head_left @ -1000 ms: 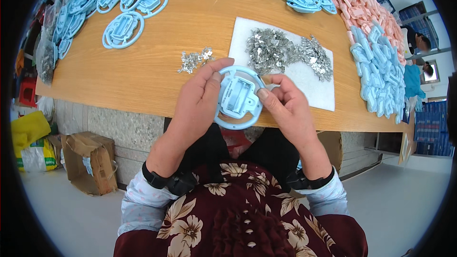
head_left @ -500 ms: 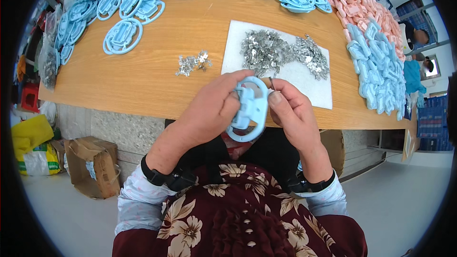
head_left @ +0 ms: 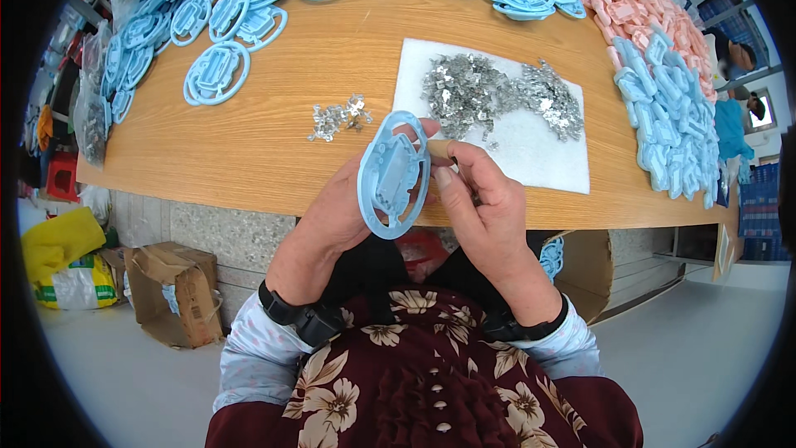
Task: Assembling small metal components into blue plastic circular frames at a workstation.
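A light blue oval plastic frame (head_left: 371,176) with a moulded middle is tilted up in front of me, its recessed side showing. My left hand (head_left: 327,214) is closed on it from behind, most of the fingers hidden by the part. At the frame's right edge, my right hand (head_left: 489,207) has its thumb and index finger bent together. A tan cover wraps that index fingertip; what the fingers hold is too small to make out. Beyond the hands, small silvery metal clips (head_left: 464,95) lie heaped on a white foam sheet (head_left: 531,162). A smaller clip pile (head_left: 340,119) lies left of it.
More blue oval frames (head_left: 217,73) lie along the table's far left and back. Blue plastic pieces (head_left: 673,120) and pink ones (head_left: 643,17) are heaped at the right. On the floor stand a cardboard box (head_left: 178,294) and a yellow bag (head_left: 66,241).
The blue frame has turned to show its recessed side and moved slightly left. My right hand has shifted left, its fingertips now against the frame's edge.
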Demonstrator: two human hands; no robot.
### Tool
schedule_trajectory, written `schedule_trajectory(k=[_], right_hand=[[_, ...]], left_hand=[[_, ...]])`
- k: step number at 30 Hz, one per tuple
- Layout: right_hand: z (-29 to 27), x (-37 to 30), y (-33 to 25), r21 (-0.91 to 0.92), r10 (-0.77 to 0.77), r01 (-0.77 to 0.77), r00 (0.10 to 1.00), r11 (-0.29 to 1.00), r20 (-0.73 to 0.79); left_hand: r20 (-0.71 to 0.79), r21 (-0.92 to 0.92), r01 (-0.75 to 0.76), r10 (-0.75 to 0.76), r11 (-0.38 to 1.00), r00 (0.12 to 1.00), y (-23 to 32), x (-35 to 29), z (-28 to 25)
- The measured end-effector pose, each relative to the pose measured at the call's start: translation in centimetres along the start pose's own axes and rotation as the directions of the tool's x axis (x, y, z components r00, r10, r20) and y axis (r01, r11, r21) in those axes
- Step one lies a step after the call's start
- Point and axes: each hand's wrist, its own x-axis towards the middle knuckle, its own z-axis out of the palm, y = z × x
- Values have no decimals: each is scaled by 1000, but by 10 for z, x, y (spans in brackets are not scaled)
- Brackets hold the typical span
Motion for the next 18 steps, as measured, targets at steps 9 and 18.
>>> schedule_trajectory(k=[9,18], right_hand=[[5,3,-4,-301,-265,291,956,908,126],[0,-5,-12,-264,-446,493,867,829,222]], left_hand=[[47,-136,52,-46,989,998,-5,1,-7],[139,-278,95,-58,956,989,-1,6,-7]])
